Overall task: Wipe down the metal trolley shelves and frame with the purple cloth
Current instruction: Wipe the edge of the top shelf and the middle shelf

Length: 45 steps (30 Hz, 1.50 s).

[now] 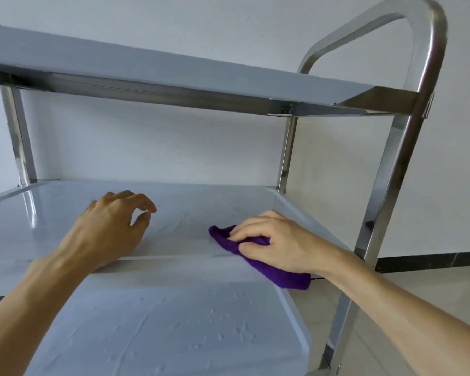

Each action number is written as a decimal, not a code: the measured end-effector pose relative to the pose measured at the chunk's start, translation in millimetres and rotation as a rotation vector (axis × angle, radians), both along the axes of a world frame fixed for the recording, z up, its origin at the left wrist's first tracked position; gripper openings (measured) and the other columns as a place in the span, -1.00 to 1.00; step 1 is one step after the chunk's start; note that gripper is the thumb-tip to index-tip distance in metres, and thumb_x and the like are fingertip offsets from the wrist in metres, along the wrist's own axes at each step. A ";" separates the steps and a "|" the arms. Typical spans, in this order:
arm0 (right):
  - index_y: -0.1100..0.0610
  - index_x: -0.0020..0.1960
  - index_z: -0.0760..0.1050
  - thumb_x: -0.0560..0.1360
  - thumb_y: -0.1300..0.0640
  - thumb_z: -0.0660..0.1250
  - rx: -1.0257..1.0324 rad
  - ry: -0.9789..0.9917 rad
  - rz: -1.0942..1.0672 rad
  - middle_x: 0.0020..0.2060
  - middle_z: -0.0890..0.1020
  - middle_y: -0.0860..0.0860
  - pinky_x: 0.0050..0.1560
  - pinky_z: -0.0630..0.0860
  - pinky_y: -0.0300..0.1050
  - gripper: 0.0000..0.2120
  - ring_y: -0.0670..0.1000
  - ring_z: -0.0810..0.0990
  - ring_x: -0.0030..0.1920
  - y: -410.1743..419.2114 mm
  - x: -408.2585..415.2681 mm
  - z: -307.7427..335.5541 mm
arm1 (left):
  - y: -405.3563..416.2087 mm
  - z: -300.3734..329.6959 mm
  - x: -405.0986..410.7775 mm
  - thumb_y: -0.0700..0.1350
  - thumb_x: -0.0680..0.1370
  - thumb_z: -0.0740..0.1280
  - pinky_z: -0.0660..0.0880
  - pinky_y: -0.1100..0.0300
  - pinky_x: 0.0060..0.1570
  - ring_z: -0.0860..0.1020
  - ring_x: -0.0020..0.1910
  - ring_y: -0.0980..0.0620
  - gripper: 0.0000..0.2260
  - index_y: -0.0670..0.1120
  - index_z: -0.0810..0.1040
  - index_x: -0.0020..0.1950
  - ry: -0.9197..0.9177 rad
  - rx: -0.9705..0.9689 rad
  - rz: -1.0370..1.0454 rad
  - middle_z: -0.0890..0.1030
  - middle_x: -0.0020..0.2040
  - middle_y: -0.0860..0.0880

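Head view: your right hand (pixel 273 241) grips the purple cloth (pixel 277 270) at the middle shelf's (pixel 187 213) front right edge, its long axis running from back-left to front-right. Your left hand (pixel 111 229) rests loosely curled, holding nothing. You look mid-task (lower shelf (pixel 160 329) seems still spotted).

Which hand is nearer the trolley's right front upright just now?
Right. The right hand, pressing the purple cloth on the middle shelf, is close beside the upright; the left hand rests further left.
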State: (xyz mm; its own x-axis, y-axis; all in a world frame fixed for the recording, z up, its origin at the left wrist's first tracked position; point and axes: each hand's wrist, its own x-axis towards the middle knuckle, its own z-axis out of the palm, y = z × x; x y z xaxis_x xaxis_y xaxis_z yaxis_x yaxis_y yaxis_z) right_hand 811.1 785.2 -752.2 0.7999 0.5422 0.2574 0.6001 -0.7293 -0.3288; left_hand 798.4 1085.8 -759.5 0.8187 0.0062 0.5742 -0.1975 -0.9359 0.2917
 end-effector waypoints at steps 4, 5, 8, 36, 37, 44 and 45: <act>-0.24 0.15 0.57 0.55 -0.02 0.28 -0.001 -0.011 -0.090 0.14 0.54 -0.45 0.32 0.32 -0.21 -0.77 -0.24 0.37 0.24 -33.7 -11.6 -2.3 | -6.1 -6.7 -2.7 0.07 0.60 0.26 0.22 0.02 0.38 0.30 0.43 -0.03 -0.73 0.19 0.49 0.31 0.191 0.130 -0.038 0.46 0.39 0.11; -0.25 0.14 0.57 0.55 -0.03 0.28 0.005 -0.024 -0.120 0.13 0.55 -0.43 0.31 0.32 -0.21 -0.78 -0.25 0.37 0.24 -39.2 -13.7 -3.1 | -9.4 -6.6 -4.2 0.09 0.62 0.22 0.21 0.03 0.40 0.26 0.46 -0.02 -0.71 0.20 0.46 0.34 0.228 0.129 -0.045 0.43 0.42 0.12; -0.30 0.12 0.56 0.54 -0.11 0.24 -0.020 -0.099 -0.233 0.13 0.55 -0.38 0.25 0.32 -0.18 -0.79 -0.18 0.38 0.21 -52.5 -16.3 -4.0 | -21.0 -5.9 -9.6 0.14 0.64 0.11 0.19 0.03 0.41 0.25 0.47 -0.04 -0.68 0.18 0.42 0.36 0.313 0.133 -0.036 0.39 0.45 0.10; -0.42 0.24 0.42 0.50 -0.35 0.06 -0.156 -0.038 -0.365 0.32 0.39 -0.36 0.40 0.27 0.00 -0.65 -0.10 0.27 0.37 -66.7 -11.7 0.7 | -13.1 -2.4 -45.7 0.54 0.29 -0.29 0.06 -0.22 0.44 0.20 0.49 0.07 -0.21 0.33 0.19 0.43 0.409 0.243 -0.069 0.22 0.48 0.34; -0.38 0.25 0.43 0.53 -0.29 0.08 -0.173 -0.041 -0.466 0.34 0.41 -0.27 0.39 0.29 0.07 -0.67 -0.01 0.30 0.37 -74.0 -0.5 -0.1 | -13.2 -4.7 -46.3 0.55 0.26 -0.31 0.08 -0.23 0.42 0.21 0.49 0.06 -0.19 0.34 0.21 0.42 0.441 0.215 -0.082 0.23 0.48 0.35; -0.11 0.12 0.52 0.60 0.01 0.01 -0.273 0.017 -0.727 0.32 0.52 0.06 0.37 0.27 0.17 -0.69 0.24 0.39 0.33 -14.6 108.9 7.6 | -12.7 -7.6 -46.9 0.50 0.36 -0.19 0.16 -0.15 0.42 0.21 0.51 0.06 -0.32 0.37 0.23 0.43 0.448 0.181 -0.077 0.23 0.51 0.35; -0.06 0.12 0.53 0.60 0.04 0.01 -0.281 -0.008 -0.680 0.32 0.52 0.07 0.38 0.26 0.14 -0.68 0.22 0.39 0.32 6.9 116.6 7.1 | -12.7 -7.7 -47.4 0.49 0.36 -0.20 0.16 -0.14 0.41 0.21 0.51 0.07 -0.32 0.37 0.24 0.42 0.449 0.176 -0.082 0.23 0.50 0.35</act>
